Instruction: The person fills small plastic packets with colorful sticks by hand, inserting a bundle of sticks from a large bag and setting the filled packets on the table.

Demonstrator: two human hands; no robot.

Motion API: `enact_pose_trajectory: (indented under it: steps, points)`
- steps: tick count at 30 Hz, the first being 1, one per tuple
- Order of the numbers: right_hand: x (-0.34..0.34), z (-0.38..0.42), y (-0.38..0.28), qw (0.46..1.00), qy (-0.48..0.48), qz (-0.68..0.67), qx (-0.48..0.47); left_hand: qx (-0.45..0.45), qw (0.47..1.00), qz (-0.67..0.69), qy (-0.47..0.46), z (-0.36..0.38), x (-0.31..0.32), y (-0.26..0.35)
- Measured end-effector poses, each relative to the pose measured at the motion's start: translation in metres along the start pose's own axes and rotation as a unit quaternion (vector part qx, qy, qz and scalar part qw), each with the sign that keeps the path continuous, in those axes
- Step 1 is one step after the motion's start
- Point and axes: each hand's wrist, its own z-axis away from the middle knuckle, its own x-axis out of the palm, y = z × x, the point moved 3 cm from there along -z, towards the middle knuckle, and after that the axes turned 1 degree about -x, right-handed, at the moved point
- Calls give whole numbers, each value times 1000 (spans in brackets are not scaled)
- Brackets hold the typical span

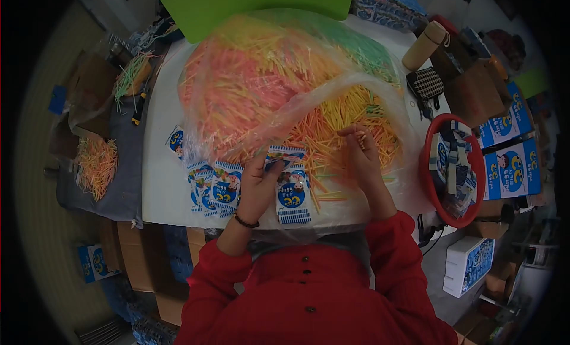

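Observation:
My left hand is closed on the edge of a small blue-and-white printed packet, thumb across its front. Just below it, another such packet lies flat on the table. My right hand is raised over the loose sticks, its fingers curled round a small bunch of thin sticks whose pale ends show. Thin pink, orange and yellow sticks spill from a large clear plastic bag in front of me. More printed packets lie in an overlapping pile left of my left hand.
A red basket holding packets stands at the right edge of the white table. Behind it are a tan bottle and a checked pouch. A loose stick heap lies on a grey surface at left. A green panel stands behind the bag.

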Motion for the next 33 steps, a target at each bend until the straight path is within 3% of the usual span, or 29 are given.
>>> enact_pose_trajectory:
  steps: [1, 2, 4, 5, 6, 7, 8, 10, 14, 15, 16, 19, 23, 26, 28, 32, 33]
  points:
    - [-2, 2, 4, 996, -22, 84, 22, 19, 999, -48, -8, -1, -1, -2]
    - [-2, 4, 7, 996, -21, 85, 21, 20, 999, -47, -10, -1, -1, -5]
    - [3, 7, 3, 975, -72, 193, -89, -17, 1000, 7, 8, -1, 8, -1]
    - [1, 5, 4, 974, -71, 194, -90, -16, 1000, 8, 7, -1, 11, 5]
    - [-6, -1, 5, 999, 23, 38, 0, -60, 996, 61, -3, -2, 15, 9]
    - [-11, -5, 9, 982, 115, -120, 90, -103, 988, 113, -14, -3, 19, 11]
    - [-19, -12, 12, 982, 114, -119, 90, -102, 988, 115, -13, -4, 20, 10]
    - [-30, -20, 20, 901, 81, -389, 174, -158, 962, 222, -9, -6, 20, 4]
    - [-17, -3, 12, 924, 110, -329, 161, -225, 946, 232, -4, -5, 15, -2]
    - [-11, 2, 2, 979, 76, -157, 103, -206, 953, 221, -18, -3, 16, -4]
    - [-7, 6, -4, 998, 39, 20, 41, -186, 959, 210, -31, -2, 17, -6]
    - [-1, 14, 7, 995, -27, 94, 34, -114, 974, 191, -41, 0, 19, -6]
    - [-1, 11, 7, 995, -12, 90, 51, -148, 965, 215, -36, 0, 23, -1]
    - [-7, 6, 10, 998, 37, 59, 8, -189, 941, 279, -40, 0, 21, -5]
    - [-13, 5, 19, 957, 88, -256, 102, -200, 935, 293, -17, 2, 22, -3]
    - [-1, 13, -10, 963, 68, -235, 117, -176, 958, 216, -62, 9, 20, -7]
    - [3, 15, -20, 975, 39, -200, 85, -158, 976, 138, -62, 10, 18, -9]
